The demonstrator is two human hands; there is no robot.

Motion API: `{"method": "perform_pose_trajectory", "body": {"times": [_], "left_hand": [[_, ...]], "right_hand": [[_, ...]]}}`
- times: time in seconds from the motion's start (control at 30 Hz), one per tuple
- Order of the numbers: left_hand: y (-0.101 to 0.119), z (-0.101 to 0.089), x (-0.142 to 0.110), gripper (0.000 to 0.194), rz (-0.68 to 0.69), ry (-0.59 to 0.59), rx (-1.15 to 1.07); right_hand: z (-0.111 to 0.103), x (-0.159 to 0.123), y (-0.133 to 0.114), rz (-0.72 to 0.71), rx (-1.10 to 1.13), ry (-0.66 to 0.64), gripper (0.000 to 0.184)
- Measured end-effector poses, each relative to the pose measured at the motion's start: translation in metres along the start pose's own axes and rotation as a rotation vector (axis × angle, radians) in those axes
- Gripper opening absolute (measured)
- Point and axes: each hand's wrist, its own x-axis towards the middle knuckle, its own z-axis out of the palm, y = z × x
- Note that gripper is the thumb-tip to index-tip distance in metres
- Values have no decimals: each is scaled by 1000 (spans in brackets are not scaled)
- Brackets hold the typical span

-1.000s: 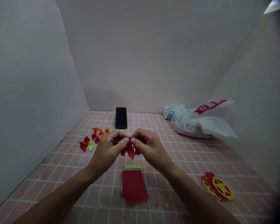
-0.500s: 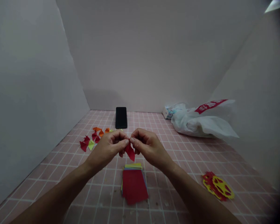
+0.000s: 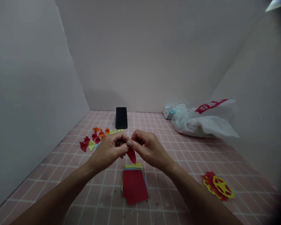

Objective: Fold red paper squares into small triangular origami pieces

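Note:
Between my two hands, over the table, is a folded piece of red paper [image 3: 131, 156], its pointed end hanging down. My left hand [image 3: 112, 147] pinches its upper part from the left. From the right, my right hand [image 3: 148, 148] pinches the same spot, its thumb tip against the left thumb. The fingers cover the top of the fold. Just below the hands lies a stack of square paper [image 3: 135, 186], red on top, with yellow, green and blue edges showing behind.
Several small folded paper pieces [image 3: 85, 143] in red, orange and yellow lie at the left. A black phone [image 3: 121, 117] lies at the back. A white plastic bag [image 3: 201, 123] and a small box [image 3: 168, 112] are back right. Red and yellow cut-out shapes [image 3: 221, 187] lie front right.
My right thumb has moved left over the top of the red paper and now meets the left thumb. The paper's tip hangs slightly lower.

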Motion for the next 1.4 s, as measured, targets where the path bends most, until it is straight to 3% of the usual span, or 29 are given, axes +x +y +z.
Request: {"method": "perform_pose_trajectory", "body": {"times": [0.13,0.27,0.57,0.83,1.13,1.27,1.4], "left_hand": [[-3,0,0,7,-4,-35,29],[-7,-1,2,10,-25,-56,-75],[-8,0,2,17,-46,49,-222],[-4,3,0,16,-25,48,-182],[-6,4,1,19,45,76,-72],[-7,5,2,18,55,139,-81],[-8,5,2,17,85,241,-37]], "right_hand": [[-2,0,1,49,-49,-41,30],[-4,1,2,97,106,-54,31],[-3,4,3,185,381,-57,19],[-3,4,5,164,328,-45,16],[1,3,4,101,56,9,16],[1,4,4,94,68,13,18],[0,4,2,73,34,101,21]]}}
